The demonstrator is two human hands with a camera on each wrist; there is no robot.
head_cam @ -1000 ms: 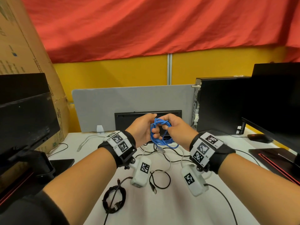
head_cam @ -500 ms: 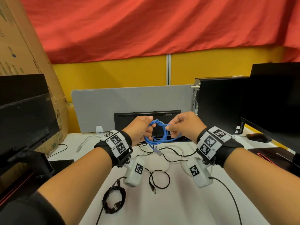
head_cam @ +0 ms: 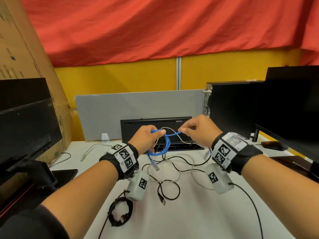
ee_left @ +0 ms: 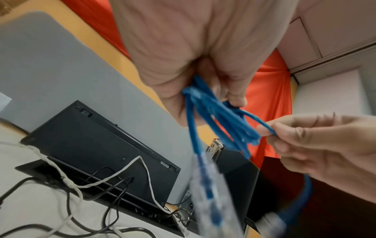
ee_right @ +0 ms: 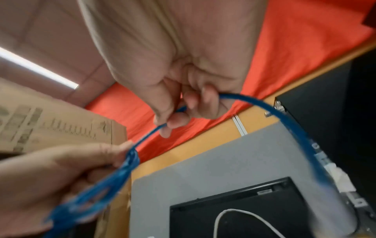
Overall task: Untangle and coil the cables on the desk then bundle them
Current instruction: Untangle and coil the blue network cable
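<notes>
I hold a blue network cable [head_cam: 166, 144] above the white desk [head_cam: 198, 213]. My left hand [head_cam: 151, 140] grips its coiled loops [ee_left: 219, 116], and one clear plug [head_cam: 155, 167] dangles below. My right hand [head_cam: 195, 131] pinches a free strand [ee_right: 264, 104] of the same cable between thumb and fingers, stretched taut to the right of the coil. The strand's other end hangs past my right wrist, blurred. Loose white cables [head_cam: 186, 163] and black cables [head_cam: 169, 188] lie tangled on the desk beneath my hands. A coiled black cable [head_cam: 120, 211] rests near the desk's front left.
A black keyboard [head_cam: 155, 125] leans against a grey divider [head_cam: 138, 107] behind my hands. A black computer tower [head_cam: 233, 107] and a monitor [head_cam: 293, 104] stand at the right, another monitor [head_cam: 25, 118] and a cardboard box [head_cam: 25, 57] at the left. A mouse [head_cam: 272, 145] sits far right.
My right hand has pulled a blue strand out to the right, away from the coil in my left hand. Both hands have moved apart and the strand is now taut.
</notes>
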